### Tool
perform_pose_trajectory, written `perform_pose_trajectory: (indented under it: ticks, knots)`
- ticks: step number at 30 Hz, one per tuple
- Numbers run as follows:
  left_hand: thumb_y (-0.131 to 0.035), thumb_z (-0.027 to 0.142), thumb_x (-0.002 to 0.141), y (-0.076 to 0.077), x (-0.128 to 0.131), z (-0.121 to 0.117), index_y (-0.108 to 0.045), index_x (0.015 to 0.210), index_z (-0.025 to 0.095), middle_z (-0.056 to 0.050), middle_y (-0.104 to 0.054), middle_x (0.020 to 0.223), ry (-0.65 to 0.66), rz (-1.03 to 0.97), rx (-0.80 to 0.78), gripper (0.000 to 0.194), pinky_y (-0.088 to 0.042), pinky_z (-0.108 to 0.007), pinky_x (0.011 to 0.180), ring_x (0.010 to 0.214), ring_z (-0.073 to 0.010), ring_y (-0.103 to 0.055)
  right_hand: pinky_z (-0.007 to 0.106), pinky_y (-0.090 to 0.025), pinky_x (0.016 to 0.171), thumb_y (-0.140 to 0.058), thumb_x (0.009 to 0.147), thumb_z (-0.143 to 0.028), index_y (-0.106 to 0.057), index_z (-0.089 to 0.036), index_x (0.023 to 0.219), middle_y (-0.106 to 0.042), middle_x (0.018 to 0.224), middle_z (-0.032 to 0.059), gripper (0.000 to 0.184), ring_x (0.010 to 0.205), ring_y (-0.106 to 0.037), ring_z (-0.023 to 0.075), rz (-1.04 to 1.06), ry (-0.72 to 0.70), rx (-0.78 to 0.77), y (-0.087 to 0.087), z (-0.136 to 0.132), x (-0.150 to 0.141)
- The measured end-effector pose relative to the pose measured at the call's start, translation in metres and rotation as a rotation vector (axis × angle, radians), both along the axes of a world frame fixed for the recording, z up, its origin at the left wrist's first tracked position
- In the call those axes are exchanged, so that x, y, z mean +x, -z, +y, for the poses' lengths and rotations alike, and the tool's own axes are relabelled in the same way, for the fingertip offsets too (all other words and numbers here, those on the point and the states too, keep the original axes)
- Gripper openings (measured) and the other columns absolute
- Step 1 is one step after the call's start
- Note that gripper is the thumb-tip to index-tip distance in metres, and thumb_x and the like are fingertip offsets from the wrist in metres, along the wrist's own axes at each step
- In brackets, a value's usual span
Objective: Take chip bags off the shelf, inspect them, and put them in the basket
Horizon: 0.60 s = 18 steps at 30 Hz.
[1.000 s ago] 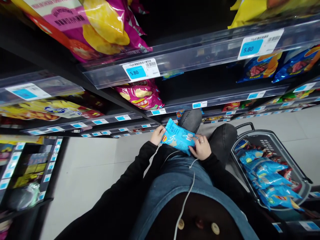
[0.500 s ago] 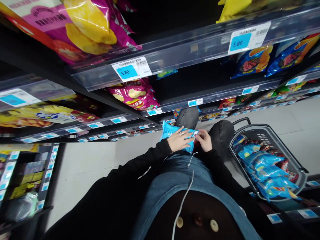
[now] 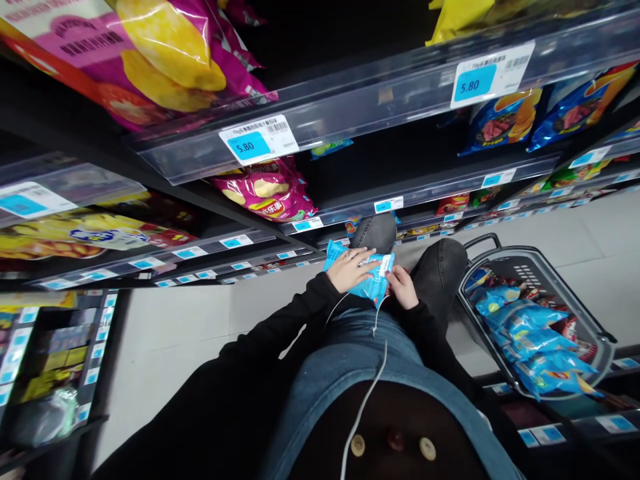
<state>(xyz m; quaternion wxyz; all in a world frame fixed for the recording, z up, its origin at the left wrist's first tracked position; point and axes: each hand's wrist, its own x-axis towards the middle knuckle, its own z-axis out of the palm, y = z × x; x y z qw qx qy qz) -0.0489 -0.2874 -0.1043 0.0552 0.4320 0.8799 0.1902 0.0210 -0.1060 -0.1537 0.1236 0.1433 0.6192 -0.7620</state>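
A light blue chip bag (image 3: 371, 284) lies in front of my waist, over my knees. My left hand (image 3: 350, 268) rests flat on top of the bag with its fingers spread. My right hand (image 3: 401, 287) pinches the bag's right edge by its white label. Below the bag my dark trouser knees (image 3: 440, 267) point at the shelves.
A dark shopping basket (image 3: 595, 330) holding several blue chip bags stands on the floor at my right. Shelves with clear price rails carry pink chip bags (image 3: 270, 190), blue bags (image 3: 505, 123) and a 5.80 price tag (image 3: 257, 140). A white cable (image 3: 367, 393) hangs down my front.
My left hand has moved from the bag's left end onto its top face. The bag has turned flatter and closer to my right hand. The view has shifted slightly.
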Motion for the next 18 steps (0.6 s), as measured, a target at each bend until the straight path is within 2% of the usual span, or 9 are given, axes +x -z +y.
perform_pose_trajectory:
  ticks: [3,5,8,12,15,18]
  knots:
    - [-0.048,0.028,0.089,-0.004,0.002,0.003,-0.061,0.114,0.028,-0.006,-0.056,0.126,0.113,-0.047,0.092,0.028,-0.033,-0.044,0.104,0.124,-0.0228,-0.043,0.023,-0.034,0.039,-0.056,0.074,-0.054,-0.043,-0.022,0.072,-0.046,0.047,-0.0081,0.034,0.037,-0.045,0.0104,0.011,-0.009,0.052,-0.008,0.000,0.000]
    - [-0.052,0.033,0.086,-0.008,0.005,0.007,-0.064,0.108,0.026,-0.006,-0.060,0.119,0.173,-0.080,0.112,0.026,-0.031,-0.044,0.106,0.122,-0.0228,-0.045,0.023,-0.033,0.039,-0.056,0.073,-0.053,-0.041,-0.023,0.070,-0.044,0.046,-0.0085,0.034,0.037,-0.044,0.0102,0.003,-0.015,0.027,-0.010,0.000,0.000]
    - [-0.057,0.041,0.083,-0.012,0.009,0.018,-0.065,0.105,0.021,-0.008,-0.062,0.117,0.141,-0.065,0.042,0.031,-0.032,-0.046,0.105,0.121,-0.0263,-0.045,0.023,-0.032,0.039,-0.056,0.071,-0.055,-0.038,-0.023,0.069,-0.040,0.046,-0.0096,0.037,0.036,-0.039,0.0088,-0.031,-0.003,-0.060,-0.006,0.002,-0.001]
    - [-0.051,0.030,0.087,-0.014,0.006,0.030,-0.066,0.100,0.018,-0.008,-0.065,0.108,0.135,-0.033,-0.042,0.023,-0.039,-0.039,0.097,0.117,-0.0243,-0.048,0.021,-0.028,0.041,-0.057,0.070,-0.052,-0.037,-0.023,0.068,-0.036,0.050,-0.0090,0.036,0.040,-0.034,0.0074,-0.012,0.046,-0.138,0.000,0.000,-0.004]
    - [-0.046,0.021,0.090,-0.015,-0.001,0.032,-0.066,0.097,0.017,-0.007,-0.067,0.102,0.207,0.020,-0.087,0.022,-0.041,-0.035,0.091,0.113,-0.0221,-0.050,0.021,-0.029,0.045,-0.059,0.068,-0.050,-0.037,-0.022,0.068,-0.036,0.053,-0.0078,0.036,0.045,-0.034,0.0077,0.019,0.071,-0.199,0.002,-0.002,-0.005]
    - [-0.051,0.030,0.087,-0.019,-0.010,0.028,-0.063,0.104,0.017,-0.008,-0.063,0.110,0.330,0.081,-0.128,0.024,-0.042,-0.033,0.085,0.113,-0.0230,-0.048,0.022,-0.033,0.049,-0.057,0.070,-0.052,-0.038,-0.022,0.069,-0.039,0.057,-0.0064,0.036,0.050,-0.037,0.0087,0.022,0.063,-0.176,0.003,-0.001,-0.005]
